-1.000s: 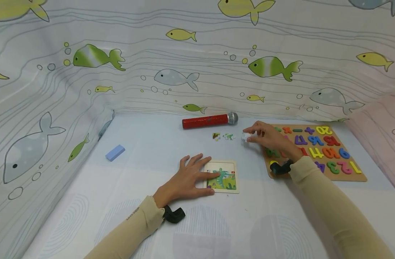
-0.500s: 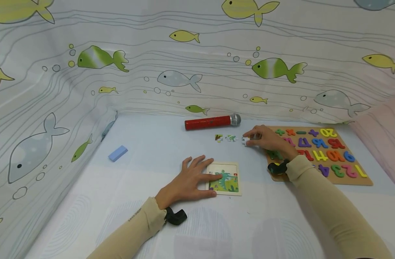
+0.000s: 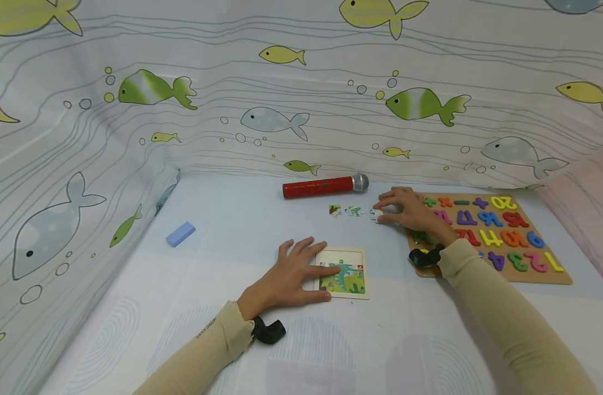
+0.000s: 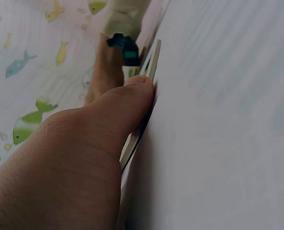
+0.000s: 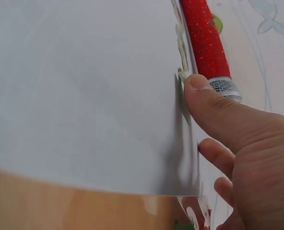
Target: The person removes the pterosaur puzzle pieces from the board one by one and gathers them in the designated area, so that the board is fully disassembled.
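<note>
My left hand (image 3: pixel 291 274) lies with spread fingers over the left side of a small wooden jigsaw puzzle (image 3: pixel 348 280) in a pale frame. Its index finger reaches onto the green picture, and in the left wrist view the thumb (image 4: pixel 137 88) is at the frame's edge. My right hand (image 3: pixel 412 211) pinches a loose puzzle piece (image 3: pixel 374 214) between thumb and index finger, low at the table. Left of that piece lie two more, a whitish-green piece (image 3: pixel 354 211) and a brown-green piece (image 3: pixel 334 210). In the right wrist view the thumb (image 5: pixel 199 84) touches the piece's edge.
A red microphone (image 3: pixel 323 186) lies behind the loose pieces. A number board (image 3: pixel 545 276) with colourful digits sits at the right, partly under my right forearm. A blue block (image 3: pixel 180 234) lies at the left. Fish-printed cloth walls (image 3: pixel 331 82) enclose the table.
My right hand has brought the pinched piece a little left, closer to the other two loose pieces. My left hand stays on the puzzle. The head view has shifted slightly.
</note>
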{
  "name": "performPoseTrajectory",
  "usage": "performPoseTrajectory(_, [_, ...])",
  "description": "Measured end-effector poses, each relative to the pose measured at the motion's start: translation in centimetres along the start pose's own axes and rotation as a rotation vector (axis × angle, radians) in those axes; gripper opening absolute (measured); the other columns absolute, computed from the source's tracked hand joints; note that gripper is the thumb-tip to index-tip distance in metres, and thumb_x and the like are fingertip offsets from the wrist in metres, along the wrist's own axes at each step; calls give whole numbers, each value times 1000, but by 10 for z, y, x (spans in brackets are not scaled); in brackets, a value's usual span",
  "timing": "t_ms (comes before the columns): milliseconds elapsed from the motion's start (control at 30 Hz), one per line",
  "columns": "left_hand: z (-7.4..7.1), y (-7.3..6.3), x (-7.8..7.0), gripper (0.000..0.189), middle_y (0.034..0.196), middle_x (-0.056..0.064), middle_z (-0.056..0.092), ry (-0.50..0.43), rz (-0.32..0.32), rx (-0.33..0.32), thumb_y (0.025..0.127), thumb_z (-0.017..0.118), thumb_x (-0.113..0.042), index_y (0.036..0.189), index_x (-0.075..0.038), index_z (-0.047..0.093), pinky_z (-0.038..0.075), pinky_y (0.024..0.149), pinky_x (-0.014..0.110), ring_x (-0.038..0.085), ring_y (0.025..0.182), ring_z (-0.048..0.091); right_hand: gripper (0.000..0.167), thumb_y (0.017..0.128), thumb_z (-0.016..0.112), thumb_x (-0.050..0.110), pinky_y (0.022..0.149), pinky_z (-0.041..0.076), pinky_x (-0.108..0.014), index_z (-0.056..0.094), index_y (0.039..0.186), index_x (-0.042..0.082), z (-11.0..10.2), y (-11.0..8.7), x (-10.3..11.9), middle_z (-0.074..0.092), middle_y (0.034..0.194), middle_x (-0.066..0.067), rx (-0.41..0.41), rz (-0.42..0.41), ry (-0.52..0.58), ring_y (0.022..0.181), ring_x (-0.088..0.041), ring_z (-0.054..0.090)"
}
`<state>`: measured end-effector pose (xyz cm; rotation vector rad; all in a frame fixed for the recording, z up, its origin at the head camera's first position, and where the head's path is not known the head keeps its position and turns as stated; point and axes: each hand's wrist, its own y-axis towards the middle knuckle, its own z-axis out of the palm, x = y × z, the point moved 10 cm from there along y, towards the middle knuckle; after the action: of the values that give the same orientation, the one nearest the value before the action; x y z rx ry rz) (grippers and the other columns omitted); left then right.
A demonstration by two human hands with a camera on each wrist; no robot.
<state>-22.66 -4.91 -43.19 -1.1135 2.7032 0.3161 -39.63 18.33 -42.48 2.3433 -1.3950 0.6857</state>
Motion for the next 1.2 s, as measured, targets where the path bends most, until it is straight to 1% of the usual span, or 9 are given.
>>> performPoseTrajectory(100, [1, 0, 1, 59, 165, 6, 35, 2, -9, 10, 91, 59, -65, 146, -45, 53, 17, 115, 68, 36, 154, 24, 34, 88, 81, 29, 120, 6, -68, 77, 118, 15, 1, 1, -2, 52, 152, -19, 0, -8, 16, 153, -46, 20])
performPoseTrajectory(300, [1, 0, 2, 58, 166, 6, 34, 4, -17, 13, 91, 59, -66, 146, -46, 52, 17, 116, 68, 36, 155, 23, 34, 89, 80, 27, 122, 10, -68, 76, 120, 13, 2, 1, -2, 49, 155, -20, 7, -19, 72, 154, -46, 21])
performPoseTrajectory(567, [2, 1, 1, 58, 166, 5, 34, 11, -15, 10, 91, 57, -67, 146, -47, 52, 18, 116, 68, 35, 155, 24, 35, 90, 79, 31, 121, 13, -68, 76, 122, 15, 3, 2, -6, 46, 157, -20, 14, 8, 53, 152, -45, 25])
performPoseTrajectory(700, [2, 0, 2, 58, 165, 5, 35, 8, -16, 6, 91, 58, -67, 146, -47, 52, 18, 116, 68, 35, 155, 24, 35, 91, 78, 31, 120, 10, -68, 76, 122, 15, 3, 4, -5, 45, 157, -21, 10, 14, 41, 151, -46, 25])
performPoseTrajectory(900, [2, 0, 1, 58, 165, 5, 35, 9, -12, -2, 91, 58, -67, 146, -47, 52, 18, 115, 68, 36, 155, 24, 36, 92, 77, 32, 118, 6, -67, 75, 124, 15, 4, 4, -6, 41, 159, -21, 10, 51, 32, 151, -45, 23])
performPoseTrajectory(1200, [0, 0, 0, 58, 165, 7, 36, 12, -1, -13, 91, 59, -65, 146, -44, 54, 19, 114, 68, 37, 154, 26, 33, 93, 76, 27, 115, 9, -67, 75, 124, 14, 3, 4, -5, 42, 158, -23, -6, 24, 26, 149, -47, 25])
